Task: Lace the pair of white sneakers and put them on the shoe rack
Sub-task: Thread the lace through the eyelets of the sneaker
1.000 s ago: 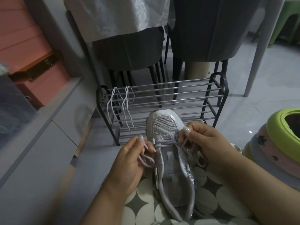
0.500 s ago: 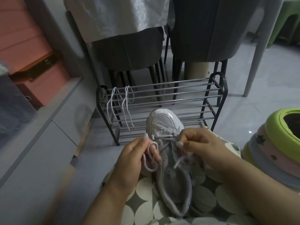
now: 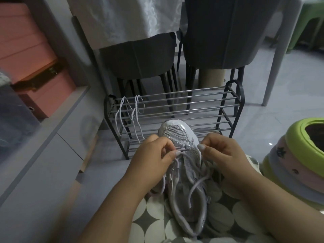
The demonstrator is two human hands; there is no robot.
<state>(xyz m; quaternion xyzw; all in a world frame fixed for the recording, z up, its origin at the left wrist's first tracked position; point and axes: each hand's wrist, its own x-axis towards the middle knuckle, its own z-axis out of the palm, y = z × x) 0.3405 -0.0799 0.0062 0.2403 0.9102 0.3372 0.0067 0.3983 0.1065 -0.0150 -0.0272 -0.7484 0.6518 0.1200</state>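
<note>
A white sneaker (image 3: 180, 135) with a glittery mesh toe lies on my lap, toe pointing at the shoe rack (image 3: 175, 109). Its pale lace (image 3: 198, 185) crosses near the toe and trails loose over the tongue. My left hand (image 3: 150, 163) pinches the lace at the shoe's left eyelets. My right hand (image 3: 222, 155) pinches the lace on the right side of the shoe. A second white lace (image 3: 128, 116) hangs over the rack's left bars. The other sneaker is not visible.
Two dark chairs (image 3: 140, 58) and a table with a white cloth stand behind the rack. A grey cabinet (image 3: 43, 155) with pink boxes (image 3: 35, 67) runs along the left. Stacked plastic stools (image 3: 298, 155) sit at the right. A patterned cushion (image 3: 157, 221) lies under the shoe.
Both hands have shifted toward the toe end and pulled the lace outward, so the loop that my left hand held has gone flat. The shoe stays on my lap.
</note>
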